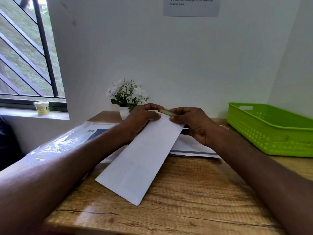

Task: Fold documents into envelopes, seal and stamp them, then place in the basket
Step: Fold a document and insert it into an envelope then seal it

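A long white envelope (pixel 140 160) lies slanted on the wooden table (pixel 177 209), its far end lifted between both hands. My left hand (pixel 142 116) holds the far end with thumb and curled fingers. My right hand (pixel 189 121) pinches the same end, where a thin yellowish strip (pixel 166 112) sticks out between the fingertips. The green plastic basket (pixel 271 129) stands at the right side of the table and looks empty from here.
White papers (pixel 191 148) lie under my right wrist. A clear plastic packet of stationery (pixel 67 138) sits at the left. A small pot of white flowers (pixel 127 97) stands against the wall behind my hands. A tub (pixel 41 107) rests on the window sill.
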### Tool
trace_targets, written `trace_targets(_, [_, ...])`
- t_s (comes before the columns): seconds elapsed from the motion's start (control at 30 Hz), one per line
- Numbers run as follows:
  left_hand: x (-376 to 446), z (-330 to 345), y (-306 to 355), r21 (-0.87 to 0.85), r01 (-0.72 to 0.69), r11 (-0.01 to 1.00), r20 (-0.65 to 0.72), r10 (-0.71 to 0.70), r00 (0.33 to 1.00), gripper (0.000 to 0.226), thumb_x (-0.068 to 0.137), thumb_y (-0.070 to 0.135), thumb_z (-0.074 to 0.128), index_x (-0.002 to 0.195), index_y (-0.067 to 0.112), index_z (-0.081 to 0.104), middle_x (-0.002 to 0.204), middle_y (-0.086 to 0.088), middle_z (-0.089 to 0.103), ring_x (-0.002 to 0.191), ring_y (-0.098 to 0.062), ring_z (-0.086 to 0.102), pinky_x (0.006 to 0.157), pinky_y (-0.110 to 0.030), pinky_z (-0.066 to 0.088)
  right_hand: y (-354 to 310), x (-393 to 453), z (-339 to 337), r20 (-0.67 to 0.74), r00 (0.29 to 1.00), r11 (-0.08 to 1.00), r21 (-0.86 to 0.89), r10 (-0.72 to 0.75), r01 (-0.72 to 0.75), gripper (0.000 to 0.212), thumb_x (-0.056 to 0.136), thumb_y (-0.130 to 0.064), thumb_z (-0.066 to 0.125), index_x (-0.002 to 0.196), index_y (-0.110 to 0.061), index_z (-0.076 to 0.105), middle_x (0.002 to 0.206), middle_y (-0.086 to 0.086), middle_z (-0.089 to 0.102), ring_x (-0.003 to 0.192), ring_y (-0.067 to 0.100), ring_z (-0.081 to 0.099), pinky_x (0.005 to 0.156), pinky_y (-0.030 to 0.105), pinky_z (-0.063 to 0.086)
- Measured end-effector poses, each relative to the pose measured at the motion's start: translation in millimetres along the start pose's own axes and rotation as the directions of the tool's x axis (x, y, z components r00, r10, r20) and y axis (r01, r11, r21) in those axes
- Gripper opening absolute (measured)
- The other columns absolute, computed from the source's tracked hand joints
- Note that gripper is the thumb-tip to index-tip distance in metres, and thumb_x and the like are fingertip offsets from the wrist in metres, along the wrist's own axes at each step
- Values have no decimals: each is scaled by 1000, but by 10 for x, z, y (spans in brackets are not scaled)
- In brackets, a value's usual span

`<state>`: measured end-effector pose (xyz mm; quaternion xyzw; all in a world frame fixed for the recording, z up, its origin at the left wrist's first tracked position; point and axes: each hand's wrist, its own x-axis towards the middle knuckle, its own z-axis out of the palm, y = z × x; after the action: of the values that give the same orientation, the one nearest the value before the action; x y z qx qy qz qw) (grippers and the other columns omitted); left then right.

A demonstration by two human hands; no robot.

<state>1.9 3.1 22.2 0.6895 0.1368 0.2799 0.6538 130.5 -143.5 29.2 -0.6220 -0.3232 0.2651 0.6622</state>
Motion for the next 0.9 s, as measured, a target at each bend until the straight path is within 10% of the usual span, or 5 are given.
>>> trace_targets(0.4, [26,-22,-27,-17,9,1000,-10,-9,1000,25,88,7,59,100,8,81,101,-16,76,88,-27,70,84,-39,55,46,4,54,37,999,999,-35,-25,26,19,83,-3,77,99,-11,81,96,7,78,89,25,71,69,32,60])
trace_targets(0.9, [7,-75,-4,-3,-122,993,-67,121,990,36,86,2,77,121,9,72,82,-6,68,74,-20,69,67,-30,60,-77,39,-309,57,996,998,6,69,-69,23,86,1,61,93,-17,73,80,3,68,75,17,69,61,28,54])
